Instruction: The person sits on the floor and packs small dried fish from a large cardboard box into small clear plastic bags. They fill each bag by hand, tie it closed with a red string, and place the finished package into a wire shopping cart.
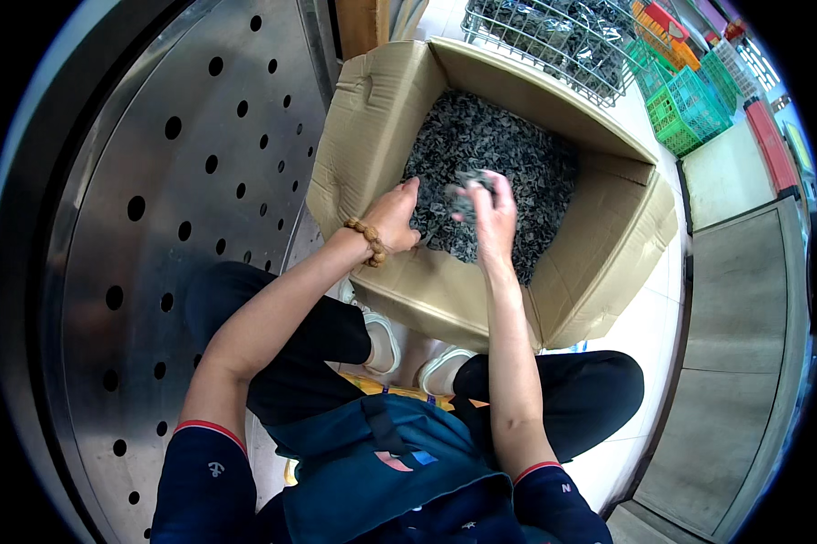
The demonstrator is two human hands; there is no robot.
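Observation:
An open cardboard box (436, 292) stands before me, with many small dark grey, crinkled dried pieces (538, 170) inside, perhaps dried fungus. My right hand (497, 211) is over the middle of the box with a small clump of these pieces (473, 190) between its fingers; the clump is blurred. Near the box's left wall, my left hand (395, 214) is at the edge of the pieces, with a brown beaded bracelet at the wrist. Its fingers point into the box, and its palm side is partly hidden, so whether it holds anything does not show.
On the left is a metal panel (204, 197) with round holes. A wire basket (551, 47) with bagged dark pieces stands beyond the box. Green plastic crates (687, 109) are at the back right, and a grey cabinet (728, 299) lines the right side. My knees flank the box's near side.

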